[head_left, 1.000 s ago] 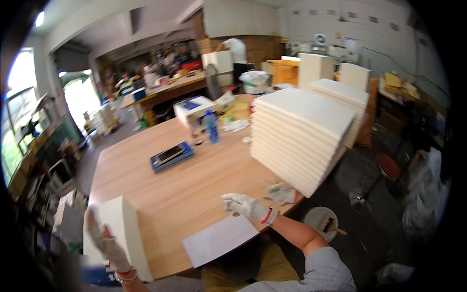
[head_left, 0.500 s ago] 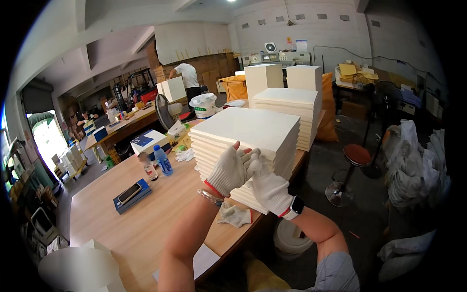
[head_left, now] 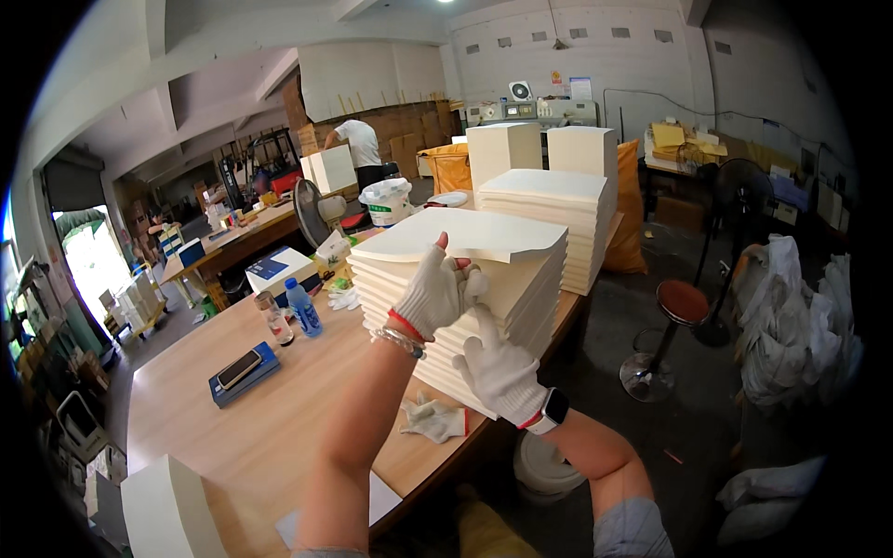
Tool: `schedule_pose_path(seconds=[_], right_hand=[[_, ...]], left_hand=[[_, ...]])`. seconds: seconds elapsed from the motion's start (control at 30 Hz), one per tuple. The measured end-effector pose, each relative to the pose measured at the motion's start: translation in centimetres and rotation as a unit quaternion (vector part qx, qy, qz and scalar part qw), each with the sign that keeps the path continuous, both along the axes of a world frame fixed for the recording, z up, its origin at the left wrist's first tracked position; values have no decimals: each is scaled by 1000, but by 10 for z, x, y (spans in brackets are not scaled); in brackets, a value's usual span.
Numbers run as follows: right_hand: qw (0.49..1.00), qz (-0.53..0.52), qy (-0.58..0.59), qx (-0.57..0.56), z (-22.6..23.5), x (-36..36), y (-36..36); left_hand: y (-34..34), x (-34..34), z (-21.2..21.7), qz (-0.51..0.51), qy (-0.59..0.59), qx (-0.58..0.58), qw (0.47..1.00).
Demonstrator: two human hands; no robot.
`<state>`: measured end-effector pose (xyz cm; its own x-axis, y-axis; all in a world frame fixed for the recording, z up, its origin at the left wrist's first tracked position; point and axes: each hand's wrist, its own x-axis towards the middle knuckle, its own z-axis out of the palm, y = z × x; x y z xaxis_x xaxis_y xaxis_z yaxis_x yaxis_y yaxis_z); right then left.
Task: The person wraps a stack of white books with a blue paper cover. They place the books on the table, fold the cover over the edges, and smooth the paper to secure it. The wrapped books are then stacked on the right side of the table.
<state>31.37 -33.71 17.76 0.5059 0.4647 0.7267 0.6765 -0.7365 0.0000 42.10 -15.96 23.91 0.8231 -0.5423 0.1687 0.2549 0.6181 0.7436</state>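
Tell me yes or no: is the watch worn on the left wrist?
No: the watch is strapped at the wrist of the right hand, while the left hand has a bracelet.

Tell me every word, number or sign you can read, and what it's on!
None can be quoted; these marks are too small or blurred:
White bucket: green marking, unreadable.
Blue plastic bottle: label, unreadable.
Yellowish wall sign: unreadable.
White-and-blue wall notice: unreadable.
Front paper stack: no writing shows.
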Motion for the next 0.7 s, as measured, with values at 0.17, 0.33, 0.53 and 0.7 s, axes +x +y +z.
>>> schedule_pose_path(seconds=[0.17,0.33,0.53,0.7], right_hand=[[999,6,44,12,10,-8,-1],[995,65,35,64,7,-3,-1],[876,386,97,274,-31,-1,14],[684,425,452,384,-50,12,51]], left_hand=[[-28,11,4,223,-14,28,974],[-32,8,7,311,96,-110,939],[76,-72,-9,233,55,-135,961],[162,-225,-56,420,143,60,894]])
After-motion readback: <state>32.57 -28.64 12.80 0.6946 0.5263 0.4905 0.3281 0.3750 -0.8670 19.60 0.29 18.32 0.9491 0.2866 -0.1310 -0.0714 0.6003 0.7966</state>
